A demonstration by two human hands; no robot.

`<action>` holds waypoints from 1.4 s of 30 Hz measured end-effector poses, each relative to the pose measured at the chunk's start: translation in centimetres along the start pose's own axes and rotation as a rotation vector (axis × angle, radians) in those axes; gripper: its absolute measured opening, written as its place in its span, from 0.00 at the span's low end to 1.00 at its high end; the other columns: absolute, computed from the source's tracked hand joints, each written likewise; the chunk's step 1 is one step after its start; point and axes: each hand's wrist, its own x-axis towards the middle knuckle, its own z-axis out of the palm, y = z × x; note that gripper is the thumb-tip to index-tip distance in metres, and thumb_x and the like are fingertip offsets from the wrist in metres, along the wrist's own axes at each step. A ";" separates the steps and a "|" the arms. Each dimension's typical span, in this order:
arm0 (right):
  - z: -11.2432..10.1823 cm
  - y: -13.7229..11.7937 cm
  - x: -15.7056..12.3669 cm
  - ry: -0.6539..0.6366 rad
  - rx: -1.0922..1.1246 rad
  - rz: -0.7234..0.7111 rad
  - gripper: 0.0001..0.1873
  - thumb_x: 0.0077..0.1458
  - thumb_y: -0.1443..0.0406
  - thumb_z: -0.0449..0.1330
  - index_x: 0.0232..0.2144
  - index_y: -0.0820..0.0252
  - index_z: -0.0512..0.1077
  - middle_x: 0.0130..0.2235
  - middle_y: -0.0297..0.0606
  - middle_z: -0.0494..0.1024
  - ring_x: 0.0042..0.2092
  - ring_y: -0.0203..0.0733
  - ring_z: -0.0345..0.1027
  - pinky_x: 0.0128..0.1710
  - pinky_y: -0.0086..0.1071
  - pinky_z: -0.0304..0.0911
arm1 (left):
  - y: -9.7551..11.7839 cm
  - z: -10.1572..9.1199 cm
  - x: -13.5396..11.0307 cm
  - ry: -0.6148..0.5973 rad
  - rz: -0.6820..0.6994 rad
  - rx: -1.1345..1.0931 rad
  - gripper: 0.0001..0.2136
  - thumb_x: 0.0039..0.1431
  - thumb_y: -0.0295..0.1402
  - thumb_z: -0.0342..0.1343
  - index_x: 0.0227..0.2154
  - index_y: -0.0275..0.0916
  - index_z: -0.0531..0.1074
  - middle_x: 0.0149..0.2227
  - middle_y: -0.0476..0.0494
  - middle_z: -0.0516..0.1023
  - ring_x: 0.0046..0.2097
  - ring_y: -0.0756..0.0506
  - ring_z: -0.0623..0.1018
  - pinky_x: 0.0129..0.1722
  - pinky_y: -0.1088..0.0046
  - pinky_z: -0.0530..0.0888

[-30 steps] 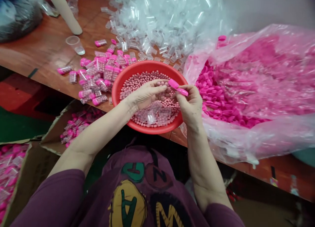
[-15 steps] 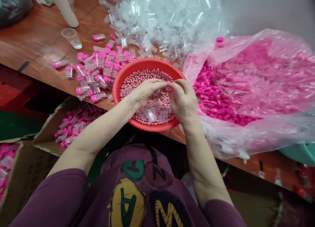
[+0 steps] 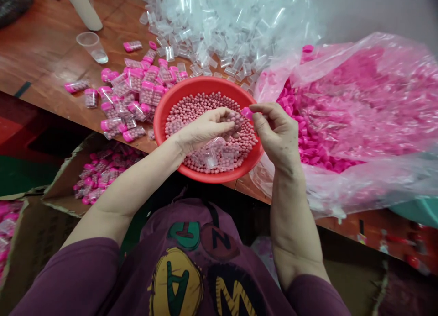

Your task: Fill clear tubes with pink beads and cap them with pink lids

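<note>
Over the red bowl (image 3: pixel 159 124) of pink beads (image 3: pixel 191 107), my left hand (image 3: pixel 214 124) is closed around a small clear container (image 3: pixel 235 118) that has beads in it. My right hand (image 3: pixel 278 131) pinches a bright pink cap (image 3: pixel 247 113) between thumb and fingertips, right beside the container's end. Whether cap and container touch, I cannot tell. Several clear empty containers (image 3: pixel 210 160) lie on the beads in the near part of the bowl.
Left of the bowl is a heap of capped bead containers (image 3: pixel 137 90), with a clear plastic cup (image 3: pixel 92 46) behind. Clear containers (image 3: pixel 219 28) are piled at the back. A plastic bag (image 3: pixel 359 101) of pink caps lies right. A cardboard box (image 3: pixel 65 174) of filled containers stands below the table edge.
My right hand has moved right, away from my left hand, and the pink cap now shows in its fingertips. My left hand stays over the bowl with the container.
</note>
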 end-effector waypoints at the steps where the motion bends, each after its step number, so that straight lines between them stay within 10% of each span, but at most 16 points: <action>1: -0.2 -0.4 0.2 -0.017 -0.029 -0.022 0.12 0.76 0.57 0.64 0.52 0.50 0.86 0.52 0.42 0.89 0.48 0.48 0.85 0.54 0.47 0.84 | 0.0 -0.1 0.0 -0.003 -0.008 0.002 0.07 0.73 0.20 0.63 0.39 0.36 0.77 0.36 0.49 0.81 0.36 0.52 0.81 0.39 0.76 0.75; 18: -2.4 -1.2 1.8 -0.440 -0.133 -0.022 0.11 0.70 0.65 0.68 0.45 0.44 0.91 0.48 0.36 0.93 0.50 0.53 0.87 0.61 0.51 0.83 | 1.3 -0.3 -0.1 0.116 -0.106 0.248 0.11 0.71 0.16 0.59 0.35 0.34 0.81 0.31 0.50 0.79 0.32 0.53 0.74 0.35 0.75 0.68; 24: -2.4 -0.6 1.6 -0.339 -0.289 -0.023 0.14 0.71 0.68 0.65 0.46 0.47 0.91 0.50 0.41 0.92 0.52 0.57 0.87 0.63 0.56 0.81 | 1.5 -0.9 0.1 0.207 -0.182 0.042 0.06 0.67 0.20 0.61 0.41 0.35 0.80 0.35 0.48 0.81 0.32 0.52 0.77 0.32 0.74 0.68; 31: 0.2 0.1 1.0 0.058 -0.065 0.022 0.14 0.77 0.55 0.65 0.55 0.49 0.87 0.52 0.41 0.92 0.51 0.53 0.88 0.57 0.52 0.85 | 1.3 -1.4 0.7 0.100 -0.143 -0.159 0.29 0.45 0.18 0.55 0.53 0.34 0.79 0.44 0.41 0.86 0.48 0.44 0.88 0.49 0.68 0.83; 42: 1.5 -0.1 1.3 0.079 0.082 0.015 0.21 0.78 0.43 0.65 0.57 0.45 0.86 0.50 0.38 0.91 0.54 0.52 0.89 0.56 0.51 0.87 | 0.6 -1.3 0.6 0.001 -0.087 -0.254 0.21 0.53 0.17 0.65 0.50 0.36 0.79 0.43 0.44 0.88 0.44 0.45 0.88 0.53 0.64 0.83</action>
